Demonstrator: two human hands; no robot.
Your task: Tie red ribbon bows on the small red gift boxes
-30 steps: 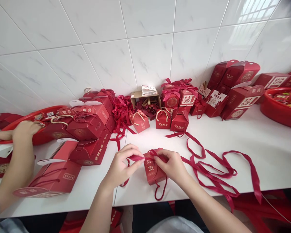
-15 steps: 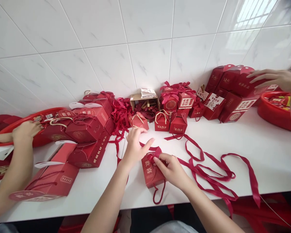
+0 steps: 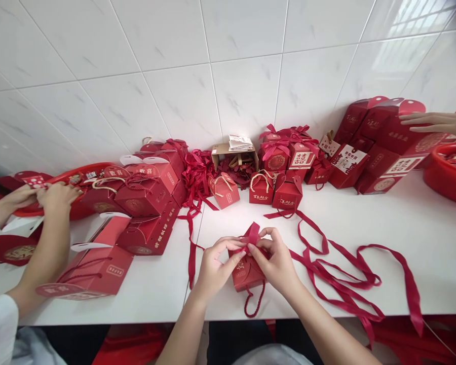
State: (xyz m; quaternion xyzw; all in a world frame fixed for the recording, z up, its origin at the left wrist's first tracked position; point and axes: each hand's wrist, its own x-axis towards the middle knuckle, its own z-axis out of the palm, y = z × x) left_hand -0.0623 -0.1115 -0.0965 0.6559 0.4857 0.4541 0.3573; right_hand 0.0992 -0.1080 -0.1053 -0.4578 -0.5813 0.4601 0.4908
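Observation:
A small red gift box [image 3: 247,276] with gold characters lies on the white table in front of me, its cord handle [image 3: 255,304] looping toward the near edge. Over its top a dark red ribbon [image 3: 254,233] stands up in a loop. My left hand [image 3: 222,258] pinches the ribbon from the left, thumb against fingers. From the right, my right hand [image 3: 271,256] pinches the same ribbon with thumb and forefinger. The two hands meet above the box and cover part of it. Long ribbon lengths [image 3: 338,274] trail off to the right.
Red boxes [image 3: 148,197] are stacked at left, more [image 3: 387,137] at right. A cardboard box [image 3: 217,157] and a ribbon heap [image 3: 197,175] sit against the tiled wall. Co-workers' hands [image 3: 57,197] work at a red basin on the left; another hand [image 3: 437,121] touches boxes on the right.
My left hand has come down from above the box and now pinches the ribbon beside my right hand. The left co-worker's hands now hold a small red-and-white item.

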